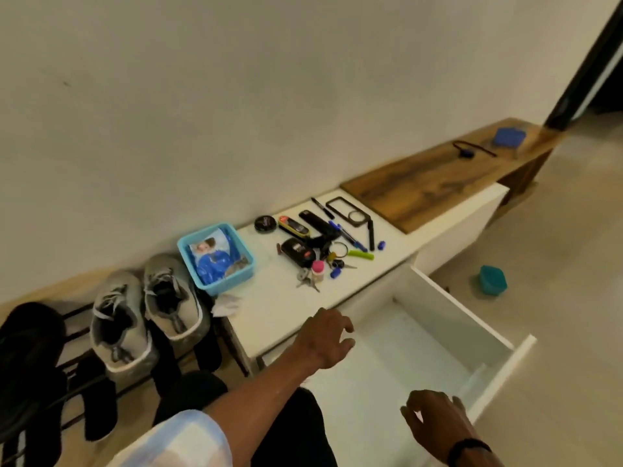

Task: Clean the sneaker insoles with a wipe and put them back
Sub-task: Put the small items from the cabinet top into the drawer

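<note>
Two grey sneakers [118, 318] [172, 298] stand side by side on a dark shoe rack at the left, openings up; their insoles cannot be made out. A crumpled white wipe [226, 304] lies beside the right sneaker at the white cabinet's corner. A light-blue basket [215, 259] holds a blue wipe pack [212, 261]. My left hand [328, 337] hovers with fingers apart over the edge of an open white drawer [438, 335]. My right hand [435, 421] is over the drawer's near side, fingers apart, holding nothing.
The white cabinet top [279, 298] carries pens, keys, a shoe-polish tin [265, 224], a black brush and small items. A wooden bench top [438, 180] extends right. A teal container [493, 280] sits on the floor. Dark shoes [30, 332] fill the rack at left.
</note>
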